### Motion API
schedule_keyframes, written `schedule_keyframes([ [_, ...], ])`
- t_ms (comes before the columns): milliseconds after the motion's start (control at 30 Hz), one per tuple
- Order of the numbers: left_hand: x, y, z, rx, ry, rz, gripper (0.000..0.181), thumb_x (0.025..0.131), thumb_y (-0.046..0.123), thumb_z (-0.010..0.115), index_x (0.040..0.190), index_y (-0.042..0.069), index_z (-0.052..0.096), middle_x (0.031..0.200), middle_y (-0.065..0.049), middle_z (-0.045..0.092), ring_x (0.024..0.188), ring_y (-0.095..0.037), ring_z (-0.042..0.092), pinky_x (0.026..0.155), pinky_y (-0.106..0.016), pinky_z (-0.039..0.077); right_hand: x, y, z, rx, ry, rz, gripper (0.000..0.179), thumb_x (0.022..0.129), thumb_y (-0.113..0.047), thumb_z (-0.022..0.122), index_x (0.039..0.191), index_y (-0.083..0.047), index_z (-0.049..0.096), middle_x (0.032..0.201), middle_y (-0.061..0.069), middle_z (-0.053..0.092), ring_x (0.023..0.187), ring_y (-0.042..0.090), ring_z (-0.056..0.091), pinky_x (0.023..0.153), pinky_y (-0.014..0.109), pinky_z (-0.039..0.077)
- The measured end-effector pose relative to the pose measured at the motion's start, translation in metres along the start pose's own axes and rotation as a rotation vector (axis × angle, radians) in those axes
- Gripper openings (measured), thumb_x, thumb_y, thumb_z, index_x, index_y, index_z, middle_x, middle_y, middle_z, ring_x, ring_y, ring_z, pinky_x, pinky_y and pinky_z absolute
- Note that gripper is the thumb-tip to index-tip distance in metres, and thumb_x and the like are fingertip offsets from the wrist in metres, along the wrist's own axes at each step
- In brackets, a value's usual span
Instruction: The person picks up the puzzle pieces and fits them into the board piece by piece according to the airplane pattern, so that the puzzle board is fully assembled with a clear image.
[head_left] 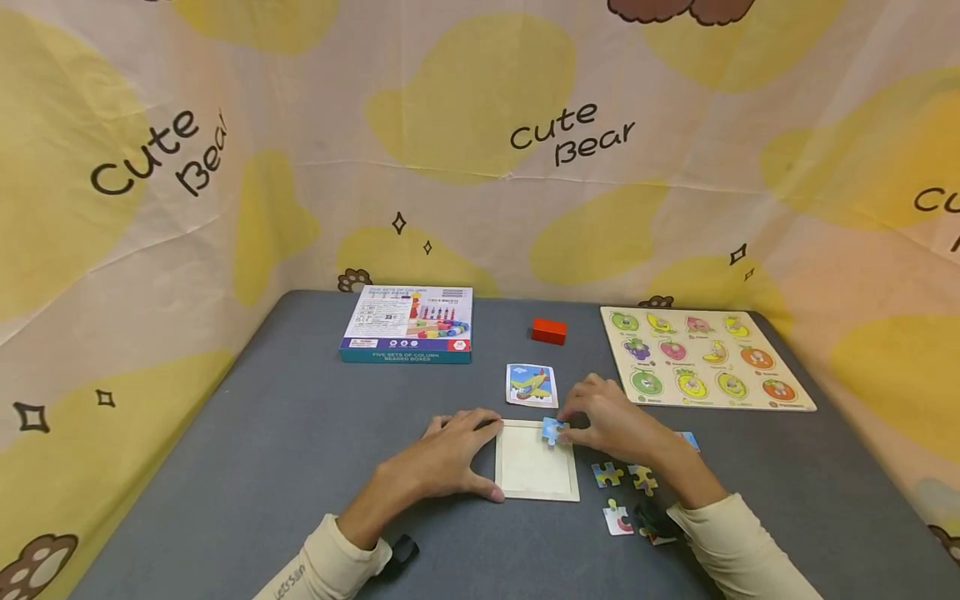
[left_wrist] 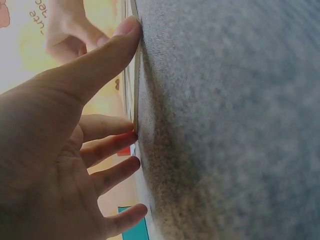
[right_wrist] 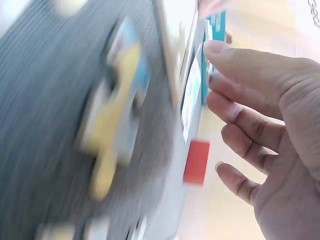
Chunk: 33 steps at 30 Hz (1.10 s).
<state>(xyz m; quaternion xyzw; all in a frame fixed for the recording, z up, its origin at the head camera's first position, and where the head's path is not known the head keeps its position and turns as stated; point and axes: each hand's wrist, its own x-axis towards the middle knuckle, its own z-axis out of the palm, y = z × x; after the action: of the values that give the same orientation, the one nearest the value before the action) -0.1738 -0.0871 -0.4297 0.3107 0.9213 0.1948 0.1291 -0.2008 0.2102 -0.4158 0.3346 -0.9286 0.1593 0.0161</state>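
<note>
Pinched between the thumb and fingertips of the right hand (head_left: 603, 417), a blue puzzle piece (head_left: 552, 430) is at the far right corner of the shallow tray (head_left: 532, 471); whether it touches the tray floor, I cannot tell. That grip by the edge probably lets most of the printed face show and leaves the near side free. Fingers spread, the left hand (head_left: 450, 450) rests along the tray's left side, thumb at the near corner and fingertips at the far one, seemingly to steady it. Loose pieces (head_left: 607, 475) lie right of the tray, likely for easy reach, and the airplane card (head_left: 532, 386) lies just beyond it, face up, probably to be seen. One tab of the held piece points toward the person, and its visible long axis runs near to far, roughly parallel to the tray's sides.
</note>
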Motion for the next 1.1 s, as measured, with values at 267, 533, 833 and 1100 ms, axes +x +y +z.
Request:
schedule_keyframes([
  [267, -0.001, -0.001, 0.000, 0.007, -0.004, -0.007, 0.097, 0.084, 0.062, 0.084, 0.159, 0.010, 0.050, 0.163, -0.006, 0.046, 0.150, -0.030, 0.042, 0.116, -0.065, 0.030, 0.024, -0.021, 0.014, 0.007, -0.025, -0.082, 0.015, 0.090, -0.026, 0.086, 0.098, -0.014, 0.083, 0.103, -0.002, 0.074, 0.102, 0.020, 0.057, 0.089, 0.046, 0.045],
  [533, -0.002, 0.000, 0.000, 0.023, -0.002, 0.003, 0.092, 0.086, 0.059, 0.083, 0.158, 0.010, 0.052, 0.163, -0.005, 0.046, 0.150, -0.030, 0.043, 0.114, -0.063, 0.032, 0.033, -0.028, 0.023, 0.019, -0.039, -0.092, 0.018, 0.088, -0.024, 0.087, 0.100, -0.012, 0.083, 0.106, 0.000, 0.075, 0.108, 0.024, 0.061, 0.093, 0.050, 0.048],
  [833, -0.002, 0.002, -0.001, 0.017, -0.015, 0.006, 0.089, 0.088, 0.057, 0.082, 0.159, 0.014, 0.051, 0.164, -0.007, 0.046, 0.152, -0.032, 0.041, 0.115, -0.063, 0.032, 0.037, -0.031, 0.028, 0.028, -0.017, -0.096, 0.014, 0.088, -0.020, 0.088, 0.098, -0.013, 0.082, 0.106, 0.002, 0.075, 0.112, 0.026, 0.063, 0.099, 0.054, 0.048],
  [1100, -0.003, 0.004, -0.002, 0.014, -0.033, 0.050, 0.082, 0.091, 0.051, 0.080, 0.161, 0.019, 0.049, 0.168, -0.004, 0.040, 0.153, -0.031, 0.035, 0.115, -0.063, 0.032, 0.036, -0.030, 0.029, 0.061, -0.005, -0.076, 0.019, 0.088, -0.023, 0.088, 0.102, -0.013, 0.082, 0.107, 0.001, 0.076, 0.108, 0.023, 0.063, 0.097, 0.053, 0.049],
])
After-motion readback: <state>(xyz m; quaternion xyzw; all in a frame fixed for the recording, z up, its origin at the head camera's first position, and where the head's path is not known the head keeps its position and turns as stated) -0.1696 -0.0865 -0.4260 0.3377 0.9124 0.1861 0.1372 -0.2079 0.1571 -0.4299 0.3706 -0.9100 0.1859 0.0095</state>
